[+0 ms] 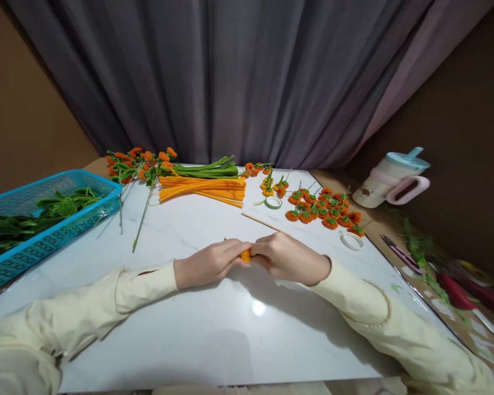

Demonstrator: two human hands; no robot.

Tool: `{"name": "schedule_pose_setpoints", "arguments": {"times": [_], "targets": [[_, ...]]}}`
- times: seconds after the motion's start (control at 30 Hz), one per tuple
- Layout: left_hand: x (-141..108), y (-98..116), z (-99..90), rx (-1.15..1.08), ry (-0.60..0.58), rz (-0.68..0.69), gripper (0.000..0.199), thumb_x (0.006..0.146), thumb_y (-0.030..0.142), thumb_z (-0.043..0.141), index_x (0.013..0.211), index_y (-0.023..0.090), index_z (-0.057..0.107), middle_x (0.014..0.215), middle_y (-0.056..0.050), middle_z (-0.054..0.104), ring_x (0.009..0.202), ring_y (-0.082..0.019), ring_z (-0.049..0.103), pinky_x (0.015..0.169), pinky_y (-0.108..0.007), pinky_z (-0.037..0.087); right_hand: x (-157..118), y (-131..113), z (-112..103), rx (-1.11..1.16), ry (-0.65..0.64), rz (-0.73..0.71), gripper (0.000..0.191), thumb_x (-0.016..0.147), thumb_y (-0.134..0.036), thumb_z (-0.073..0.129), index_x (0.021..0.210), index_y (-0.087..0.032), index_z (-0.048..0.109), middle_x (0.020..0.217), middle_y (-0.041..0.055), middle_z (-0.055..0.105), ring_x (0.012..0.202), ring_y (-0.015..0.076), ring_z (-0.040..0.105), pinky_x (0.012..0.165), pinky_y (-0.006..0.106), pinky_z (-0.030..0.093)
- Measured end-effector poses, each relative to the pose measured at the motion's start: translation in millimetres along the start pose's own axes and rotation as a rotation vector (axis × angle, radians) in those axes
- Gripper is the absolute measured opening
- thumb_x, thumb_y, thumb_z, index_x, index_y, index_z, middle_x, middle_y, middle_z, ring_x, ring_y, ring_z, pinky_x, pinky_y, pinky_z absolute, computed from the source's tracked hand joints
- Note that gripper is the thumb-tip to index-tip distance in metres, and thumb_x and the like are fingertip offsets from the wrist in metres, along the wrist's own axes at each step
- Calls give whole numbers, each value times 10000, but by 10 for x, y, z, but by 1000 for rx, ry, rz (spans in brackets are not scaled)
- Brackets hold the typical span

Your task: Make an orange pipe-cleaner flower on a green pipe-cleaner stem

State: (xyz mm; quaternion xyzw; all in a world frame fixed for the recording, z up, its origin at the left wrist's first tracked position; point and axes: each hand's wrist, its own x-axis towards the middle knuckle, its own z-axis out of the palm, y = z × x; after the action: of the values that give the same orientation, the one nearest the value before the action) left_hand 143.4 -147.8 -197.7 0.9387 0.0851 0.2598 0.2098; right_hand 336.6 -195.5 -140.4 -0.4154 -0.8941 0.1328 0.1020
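Yellow-orange fuzzy material, in a small piece (245, 256) partly hidden by fingers, marked the centre of the clock dial, between both hands over the glossy white tabletop (189, 340). The left hand (214, 263) curled about it from 9 o'clock, fingers drawn narrow; the right hand (286, 258) pinched its near side from 3 o'clock. Judged from this pose, good work called for a steady left hold and light, even fingertip pressure from the right, lest the pile be crushed. A thin, pale wooden stick (261, 222) lay toward 1 o'clock, straight orange fuzzy strips (203, 189) at 11.

Containers: between 9 and 10 o'clock, a rectangular blue perforated plastic basket (66, 229) held heaped dark-green fuzzy leaf-like pieces (63, 206). At 2 o'clock, beyond orange-and-green fuzzy flower heads (329, 209), stood a cream tumbler with pale-blue lid and pink handle (372, 187); its contents could not be told.
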Motion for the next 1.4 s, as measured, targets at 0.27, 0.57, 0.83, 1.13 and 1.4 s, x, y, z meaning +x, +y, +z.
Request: {"name": "schedule_pose_setpoints", "arguments": {"times": [0.27,0.57,0.83,1.13,1.4], "targets": [[1,-3,-24,72,-7,55,305,960,239,310,1228,135,412,962,-123,576,890,-199,543,760,-305,461,-5,55,-56,227,-141,-45,224,741,19,451,778,-114,627,568,11,609,458,76,468,470,184,305],[6,19,-27,-27,-46,-5,319,959,269,317,1224,141,440,928,-109,576,855,-187,536,758,-287,446,-1,30,-64,110,-62,-66,197,687,-2,471,621,-133,603,493,-17,513,435,66,306,467,203,255],[106,113,-84,-233,-29,-206,257,956,263,330,1051,156,543,929,-58,586,830,-143,528,766,-238,408,-34,-81,-17,-142,-27,-31,174,757,-53,449,682,-119,592,541,26,539,440,77,317,472,237,220],[151,176,-113,-602,-107,-552,327,925,406,378,916,146,576,720,-4,525,649,-109,486,639,-223,403,-58,15,-92,-94,-164,-87,256,760,0,450,911,-115,622,692,60,632,520,98,486,492,215,284],[152,152,-69,-731,-98,-631,361,893,465,422,892,136,572,700,-4,522,612,-101,487,614,-228,419,-52,41,-105,-107,-182,-99,264,736,-1,457,897,-120,630,669,47,634,490,89,450,473,221,257]]}}
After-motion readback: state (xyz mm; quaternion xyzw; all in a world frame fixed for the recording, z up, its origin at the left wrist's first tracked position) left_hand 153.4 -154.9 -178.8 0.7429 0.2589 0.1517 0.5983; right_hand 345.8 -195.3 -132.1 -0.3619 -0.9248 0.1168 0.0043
